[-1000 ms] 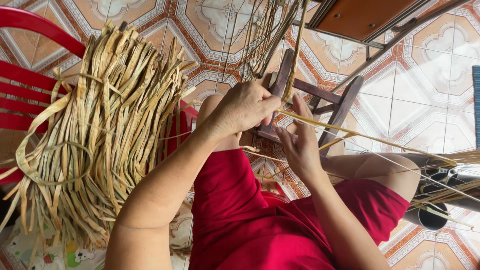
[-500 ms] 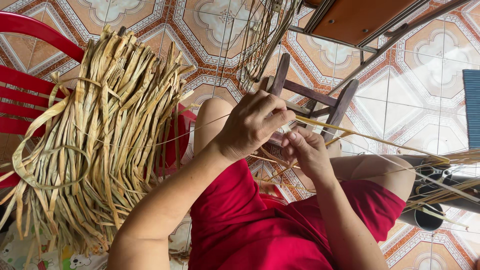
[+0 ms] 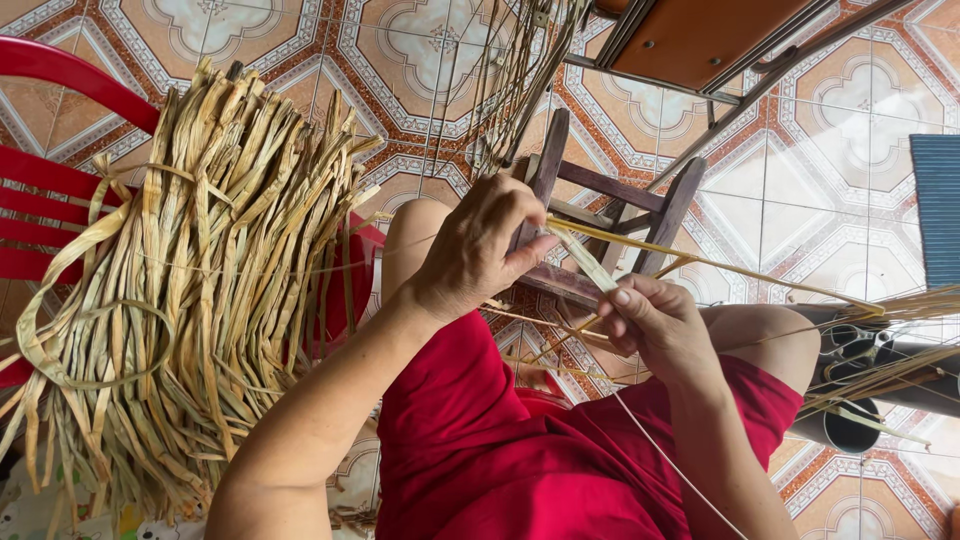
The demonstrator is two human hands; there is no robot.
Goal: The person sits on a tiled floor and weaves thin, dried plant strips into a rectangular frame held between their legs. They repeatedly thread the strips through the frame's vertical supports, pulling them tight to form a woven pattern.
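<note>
My left hand [image 3: 478, 252] pinches the upper end of a pale dried leaf strip [image 3: 585, 265] in front of a small dark wooden stool [image 3: 610, 215]. My right hand [image 3: 655, 325] grips the same strip lower down, just to the right. A thin thread [image 3: 670, 460] runs from my right hand down toward my lap. Long yellow stalks [image 3: 720, 265] stretch rightward from my hands. A big bundle of dried leaf strips [image 3: 200, 290] hangs over a red plastic chair [image 3: 50, 200] at my left.
A brown table with a metal frame [image 3: 700, 40] stands at the top right. Dark pipes [image 3: 850, 400] and more stalks lie at the right. A blue mat [image 3: 938, 205] shows at the right edge. Patterned tiles [image 3: 300, 40] cover the floor.
My hands have drawn apart a little: my right hand moved down and right along the strip, and my left hand closed on its upper end.
</note>
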